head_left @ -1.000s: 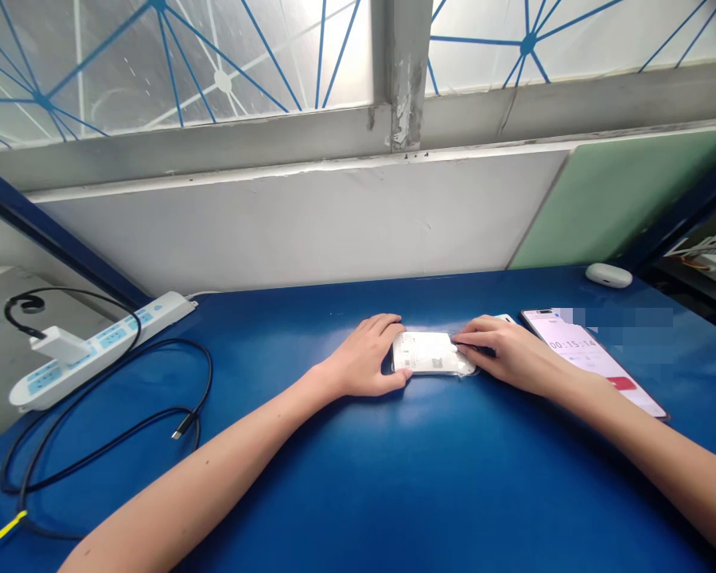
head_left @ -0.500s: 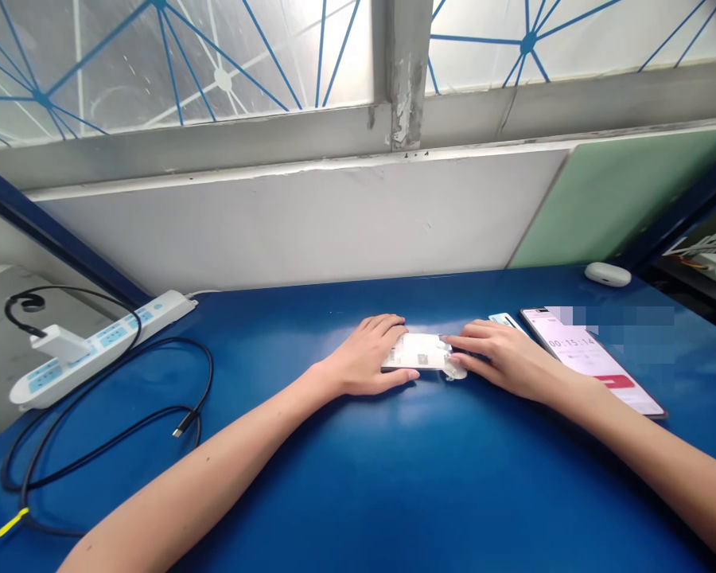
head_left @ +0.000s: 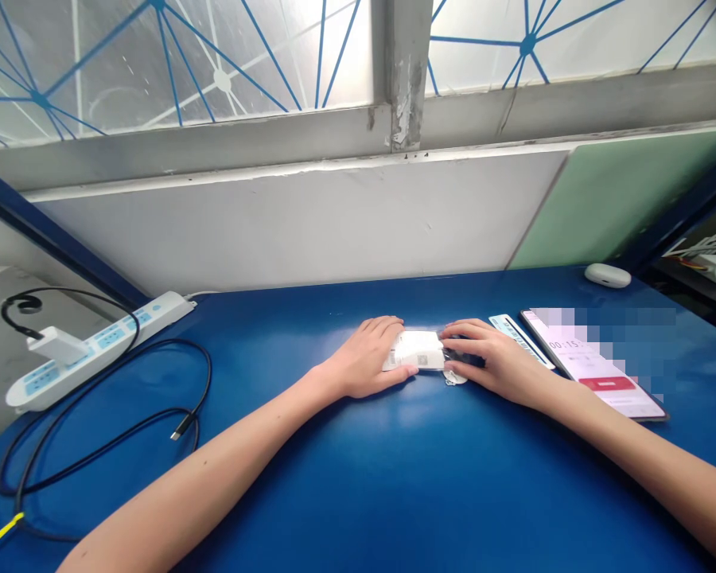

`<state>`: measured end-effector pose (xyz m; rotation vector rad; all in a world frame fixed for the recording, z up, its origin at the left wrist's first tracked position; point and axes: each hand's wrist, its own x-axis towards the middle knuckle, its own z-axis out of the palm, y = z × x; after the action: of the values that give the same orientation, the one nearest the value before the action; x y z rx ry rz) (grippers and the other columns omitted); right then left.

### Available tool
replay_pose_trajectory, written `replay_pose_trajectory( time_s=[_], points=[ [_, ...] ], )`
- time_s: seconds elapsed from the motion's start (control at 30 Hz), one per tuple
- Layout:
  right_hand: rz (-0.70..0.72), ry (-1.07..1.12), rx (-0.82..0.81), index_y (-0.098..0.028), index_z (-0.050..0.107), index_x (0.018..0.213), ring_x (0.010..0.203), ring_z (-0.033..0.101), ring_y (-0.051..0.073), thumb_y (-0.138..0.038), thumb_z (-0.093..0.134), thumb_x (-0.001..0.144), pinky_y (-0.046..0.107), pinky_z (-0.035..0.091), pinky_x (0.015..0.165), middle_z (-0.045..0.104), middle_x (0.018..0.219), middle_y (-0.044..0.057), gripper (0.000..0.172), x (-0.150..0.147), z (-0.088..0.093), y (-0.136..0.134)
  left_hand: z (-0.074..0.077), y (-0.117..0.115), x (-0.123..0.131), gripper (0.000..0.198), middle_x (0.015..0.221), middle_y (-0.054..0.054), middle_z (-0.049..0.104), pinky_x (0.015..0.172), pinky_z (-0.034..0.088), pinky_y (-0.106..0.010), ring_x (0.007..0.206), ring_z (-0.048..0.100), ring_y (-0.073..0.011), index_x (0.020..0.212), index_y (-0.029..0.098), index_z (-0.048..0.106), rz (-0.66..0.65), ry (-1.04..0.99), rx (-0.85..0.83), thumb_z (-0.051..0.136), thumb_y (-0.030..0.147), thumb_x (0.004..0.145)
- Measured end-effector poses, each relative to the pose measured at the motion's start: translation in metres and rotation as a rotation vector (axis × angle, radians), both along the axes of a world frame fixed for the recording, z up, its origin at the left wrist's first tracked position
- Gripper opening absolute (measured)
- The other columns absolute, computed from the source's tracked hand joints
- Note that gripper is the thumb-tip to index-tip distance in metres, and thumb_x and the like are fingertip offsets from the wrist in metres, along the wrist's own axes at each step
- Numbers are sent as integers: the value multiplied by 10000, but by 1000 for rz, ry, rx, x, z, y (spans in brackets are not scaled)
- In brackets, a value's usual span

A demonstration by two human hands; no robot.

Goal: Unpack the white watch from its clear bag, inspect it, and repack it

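A small white packet (head_left: 416, 350) with printed labels lies on the blue table (head_left: 358, 477) in the middle of the head view. My left hand (head_left: 367, 358) curls round its left end, thumb beneath and fingers over the top. My right hand (head_left: 489, 358) grips its right end, where a dark piece shows between the fingers. A small clear tab (head_left: 455, 376) sticks out under the packet's right corner.
A phone (head_left: 597, 370) with a running timer lies to the right, with a light blue card (head_left: 518, 337) beside it. A white earbud case (head_left: 608, 275) sits at the back right. At the left are a power strip (head_left: 95, 342), a white charger (head_left: 53, 344) and a black cable (head_left: 113, 430).
The packet has been drawn in and looks shorter, its near edge lifted. My right hand moved slightly left, and the blue card now shows fully.
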<state>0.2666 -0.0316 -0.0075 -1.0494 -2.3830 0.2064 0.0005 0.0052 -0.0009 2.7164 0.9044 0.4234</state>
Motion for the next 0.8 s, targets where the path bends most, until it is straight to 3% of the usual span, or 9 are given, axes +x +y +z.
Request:
replay_pose_trajectory(
  time_s=[0.53, 0.8],
  points=[
    [-26, 68, -52, -222, 682, 1054, 1098, 591, 303, -231, 599, 907, 495, 527, 919, 664, 1051, 112, 168, -5, -11, 1, 2, -2, 1, 539, 1364, -196, 531, 1091, 358, -492, 1324, 454, -341, 1297, 145, 463, -31, 1, 43, 556, 499, 900],
    [-52, -50, 36, -193, 662, 1075, 1037, 609, 310, -234, 563, 930, 473, 528, 841, 653, 999, 123, 180, -2, -7, 1, 0, -1, 2, 549, 1353, -186, 546, 1078, 378, -491, 1303, 477, -346, 1273, 154, 483, 13, -12, 28, 601, 503, 866]
  ],
)
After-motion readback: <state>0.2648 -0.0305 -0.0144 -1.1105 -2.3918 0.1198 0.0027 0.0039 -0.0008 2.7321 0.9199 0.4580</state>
